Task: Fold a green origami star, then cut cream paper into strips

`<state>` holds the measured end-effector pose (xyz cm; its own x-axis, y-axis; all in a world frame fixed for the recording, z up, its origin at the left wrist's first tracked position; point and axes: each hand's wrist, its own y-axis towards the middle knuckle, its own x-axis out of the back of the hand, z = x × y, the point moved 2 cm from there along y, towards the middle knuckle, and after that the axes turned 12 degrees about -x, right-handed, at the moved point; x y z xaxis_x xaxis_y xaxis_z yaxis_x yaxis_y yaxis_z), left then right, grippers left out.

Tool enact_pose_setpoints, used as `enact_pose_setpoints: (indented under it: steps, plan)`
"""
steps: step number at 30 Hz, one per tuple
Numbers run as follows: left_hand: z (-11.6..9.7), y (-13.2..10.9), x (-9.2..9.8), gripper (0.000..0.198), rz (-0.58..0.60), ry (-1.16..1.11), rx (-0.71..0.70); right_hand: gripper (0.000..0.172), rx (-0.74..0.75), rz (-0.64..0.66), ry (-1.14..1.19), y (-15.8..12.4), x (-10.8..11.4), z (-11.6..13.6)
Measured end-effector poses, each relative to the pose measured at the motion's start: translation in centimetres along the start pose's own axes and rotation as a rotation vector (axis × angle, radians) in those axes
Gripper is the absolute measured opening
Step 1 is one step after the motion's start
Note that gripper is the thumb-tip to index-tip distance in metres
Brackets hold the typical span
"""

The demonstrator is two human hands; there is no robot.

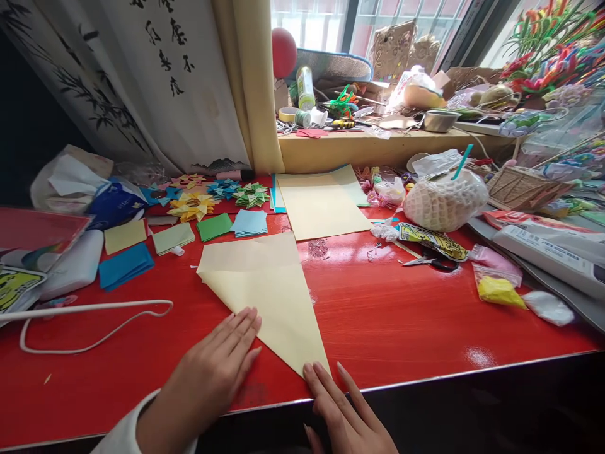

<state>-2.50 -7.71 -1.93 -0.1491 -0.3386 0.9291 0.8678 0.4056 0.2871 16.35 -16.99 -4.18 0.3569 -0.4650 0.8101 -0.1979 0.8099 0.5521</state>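
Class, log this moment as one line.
left hand: on folded yellow paper | right hand: fingertips at its lower tip | red table

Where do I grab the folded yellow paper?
Probably pinch the wide top edge of the folded yellow paper, coming from the far side: it lies flat, and the left hand and right hand rest on its left edge and near tip.

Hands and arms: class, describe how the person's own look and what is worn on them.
Both hands are bare: no gloves or rings show on the left hand or the right hand. A white long sleeve covers the left arm to the wrist. The right wrist lies beyond the picture's lower edge, so any sleeve there is unseen.
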Motion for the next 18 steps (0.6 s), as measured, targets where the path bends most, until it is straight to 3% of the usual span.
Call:
enact_pose_setpoints:
  steps: [5, 11, 18]
  plan:
    - [2.3, -1.3, -0.5, 0.050, 0.096, -0.005, 0.029, 0.019, -0.052, -0.019, 0.048, -0.2, -0.3, 0.2]
    - [4.2, -2.7, -1.1, 0.056, 0.128, -0.049, 0.126, 0.020, -0.055, -0.103, 0.064, -0.5, -0.1, -0.2]
    - [7.9, -4.3, -1.3, 0.052, 0.212, 0.005, 0.196, 0.021, -0.076, -0.100, 0.094, -0.8, 0.3, -0.6]
